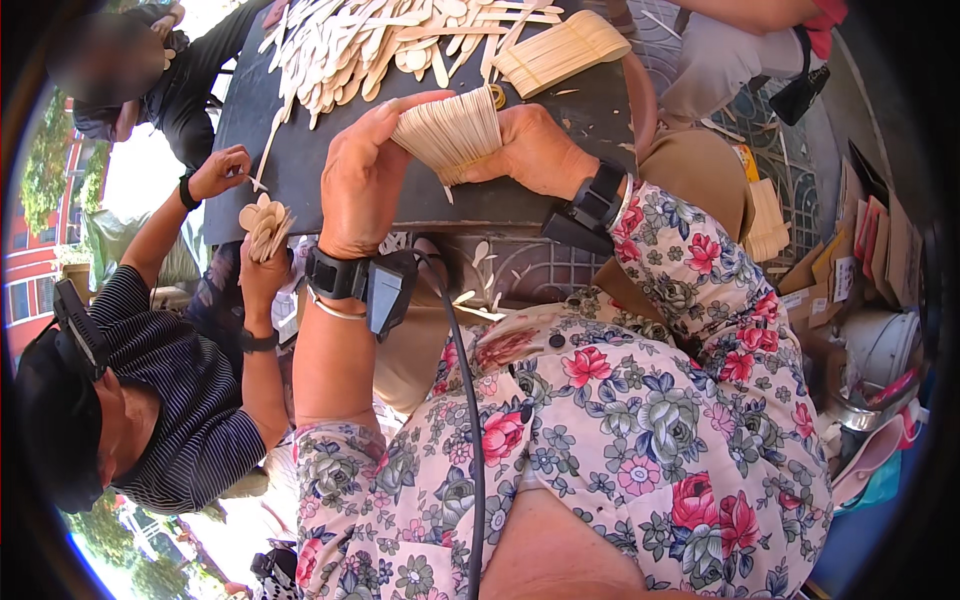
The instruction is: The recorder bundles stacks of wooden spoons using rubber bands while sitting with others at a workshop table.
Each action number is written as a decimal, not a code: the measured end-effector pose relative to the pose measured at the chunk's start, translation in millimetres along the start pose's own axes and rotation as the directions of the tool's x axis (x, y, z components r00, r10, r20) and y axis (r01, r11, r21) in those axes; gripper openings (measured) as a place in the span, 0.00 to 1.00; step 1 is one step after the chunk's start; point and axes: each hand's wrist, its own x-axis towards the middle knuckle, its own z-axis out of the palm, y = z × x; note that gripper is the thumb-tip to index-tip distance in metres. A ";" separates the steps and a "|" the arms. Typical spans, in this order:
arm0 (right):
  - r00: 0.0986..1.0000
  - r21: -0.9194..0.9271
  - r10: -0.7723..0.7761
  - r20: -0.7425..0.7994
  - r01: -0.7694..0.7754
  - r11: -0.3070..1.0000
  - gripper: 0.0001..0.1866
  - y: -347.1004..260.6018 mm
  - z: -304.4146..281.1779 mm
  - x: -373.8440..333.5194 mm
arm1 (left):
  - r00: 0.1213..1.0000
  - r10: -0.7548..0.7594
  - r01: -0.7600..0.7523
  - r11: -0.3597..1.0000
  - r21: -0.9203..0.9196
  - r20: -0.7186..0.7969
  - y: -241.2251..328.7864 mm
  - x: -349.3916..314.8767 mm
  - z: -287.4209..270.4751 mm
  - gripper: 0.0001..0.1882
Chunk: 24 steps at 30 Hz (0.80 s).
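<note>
Over the near edge of the dark table, both of my hands hold a thick stack of thin wooden spoons (450,133), packed side by side. My left hand (358,175) is closed on the stack's left end, with its fingers reaching over the far side. Gripping the right end is my right hand (545,150), its thumb side against the wood. A small yellow rubber band (497,95) shows just beyond the stack, near my right fingers. Ahead lies a large loose pile of wooden spoons (370,50). To its right rests a banded stack of spoons (562,52).
On my left, a co-worker in a striped shirt (190,430) holds a bunch of wooden spoons (266,228). More people sit across the table (300,165). Another spoon stack (767,220) stands at my right, near cardboard (895,240) and a white bucket (880,345). A black cable (475,430) runs down my front.
</note>
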 end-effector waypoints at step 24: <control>0.999 0.053 -0.030 -0.013 0.031 0.998 0.18 16.0 2.7 2.2 | 0.993 0.121 -0.119 0.958 0.261 0.010 -13.5 -0.1 -3.8 0.14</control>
